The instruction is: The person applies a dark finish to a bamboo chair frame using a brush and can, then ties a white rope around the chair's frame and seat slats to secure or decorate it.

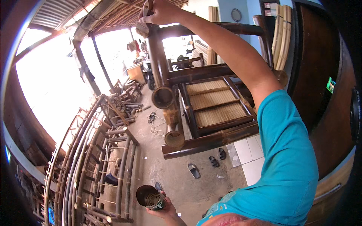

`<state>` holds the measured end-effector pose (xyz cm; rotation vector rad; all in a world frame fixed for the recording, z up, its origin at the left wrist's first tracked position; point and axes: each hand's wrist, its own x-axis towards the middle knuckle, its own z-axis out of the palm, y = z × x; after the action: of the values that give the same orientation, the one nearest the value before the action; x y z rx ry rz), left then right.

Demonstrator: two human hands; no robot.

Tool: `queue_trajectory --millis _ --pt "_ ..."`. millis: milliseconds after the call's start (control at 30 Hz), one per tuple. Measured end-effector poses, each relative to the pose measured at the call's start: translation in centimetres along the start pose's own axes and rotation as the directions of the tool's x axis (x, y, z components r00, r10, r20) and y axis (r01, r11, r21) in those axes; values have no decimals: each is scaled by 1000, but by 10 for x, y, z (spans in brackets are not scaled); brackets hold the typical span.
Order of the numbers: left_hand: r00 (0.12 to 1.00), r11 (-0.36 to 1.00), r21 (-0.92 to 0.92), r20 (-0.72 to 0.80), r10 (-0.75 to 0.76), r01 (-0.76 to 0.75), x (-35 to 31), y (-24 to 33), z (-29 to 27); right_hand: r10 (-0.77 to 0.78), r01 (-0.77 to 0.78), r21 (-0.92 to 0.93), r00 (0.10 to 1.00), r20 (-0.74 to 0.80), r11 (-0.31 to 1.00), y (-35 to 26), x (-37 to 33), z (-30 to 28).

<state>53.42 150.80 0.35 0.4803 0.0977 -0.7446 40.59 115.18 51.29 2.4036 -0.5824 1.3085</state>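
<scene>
My right arm reaches up across the view, and my right hand (160, 14) is closed around the handle of a wide paintbrush (142, 29). Its pale bristles are against or very near the upper left post of a dark, glossy bamboo furniture frame (156, 62); actual contact is hard to make out. Open pole ends face me on the frame, and a slatted bamboo panel (217, 100) sits within it. Low down, my left hand (166, 211) grips an open tin can (149, 196), tilted so its inside shows. What lies in the can is not distinct.
Unfinished bamboo frames (109, 169) and long poles stand along the left. Cut bamboo pieces (126, 105) are heaped farther back, near a loose rope (156, 126). Sandals (194, 170) lie on the concrete floor (169, 169). A dark door (315, 64) stands at right.
</scene>
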Motion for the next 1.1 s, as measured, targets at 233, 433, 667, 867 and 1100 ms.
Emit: queue_trajectory --millis 233,433,667,867,1100 --pt "996 999 19 -86 -37 39 -10 -18 5 129 -124 -98 991 42 987 30 -32 -73" --pt "964 976 62 -176 -197 211 -2 -30 -13 198 -289 -877 953 -228 384 186 -92 -236" --pt "980 970 145 3 -200 198 2 -43 17 218 -270 -815 959 -180 513 296 -153 -344" --pt "978 977 134 -152 -144 165 -3 -63 44 488 -558 -616 819 -301 555 251 -140 -320" --pt "969 971 123 -164 -186 207 -8 -88 38 604 -307 -900 794 -62 311 243 -136 -325"
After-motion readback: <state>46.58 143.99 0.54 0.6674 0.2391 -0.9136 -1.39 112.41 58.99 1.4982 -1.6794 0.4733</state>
